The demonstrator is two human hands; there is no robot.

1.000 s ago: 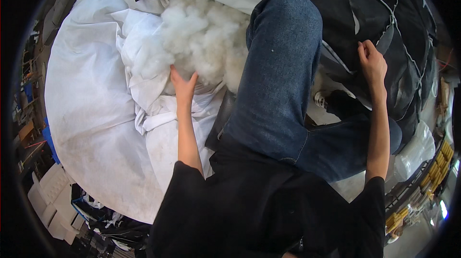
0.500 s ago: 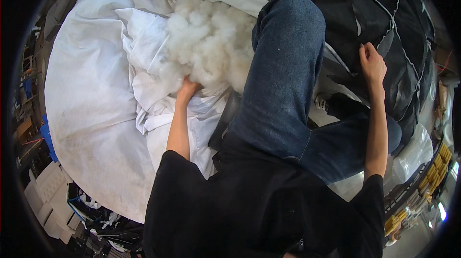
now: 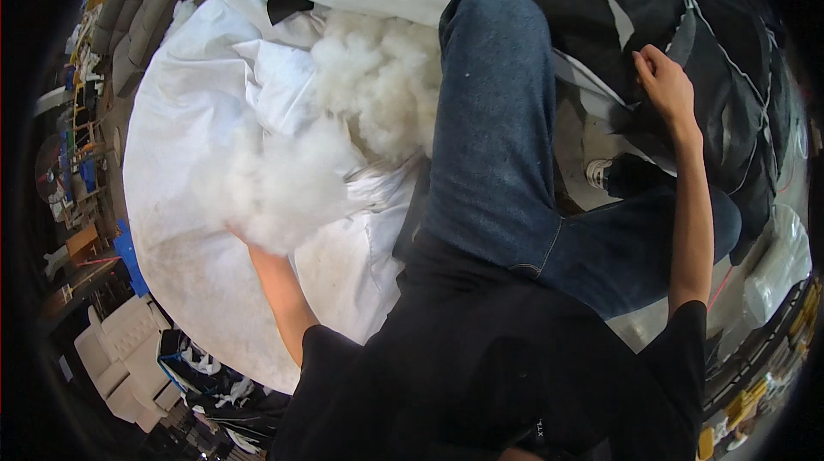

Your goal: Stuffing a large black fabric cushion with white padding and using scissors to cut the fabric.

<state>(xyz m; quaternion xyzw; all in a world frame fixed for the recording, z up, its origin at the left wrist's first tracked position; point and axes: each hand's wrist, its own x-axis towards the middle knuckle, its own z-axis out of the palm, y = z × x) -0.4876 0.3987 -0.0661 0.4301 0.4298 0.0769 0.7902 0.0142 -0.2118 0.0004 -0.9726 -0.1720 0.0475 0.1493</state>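
A big loose clump of white fibre stuffing [image 3: 279, 182], blurred by motion, is in my left hand [image 3: 244, 238]; the fluff hides most of its fingers. Under it spreads a large white cloth cover [image 3: 184, 195], rumpled near the middle. More off-white stuffing [image 3: 378, 75] is heaped farther up, beside my raised knee. My right hand [image 3: 669, 87] is held over black fabric [image 3: 730, 75] with pale seam edges. Its fingers are curled, and nothing shows in them.
My jeans-clad leg [image 3: 493, 118] stands between the stuffing and the black fabric. Beige seat padding [image 3: 124, 358] lies at lower left, grey cushions [image 3: 142, 15] at upper left. Clear plastic wrap [image 3: 777, 268] is on the right.
My left hand has pulled a clump of stuffing away from the heap, toward the left and nearer to me. My right hand stays over the black fabric, its fingers still curled.
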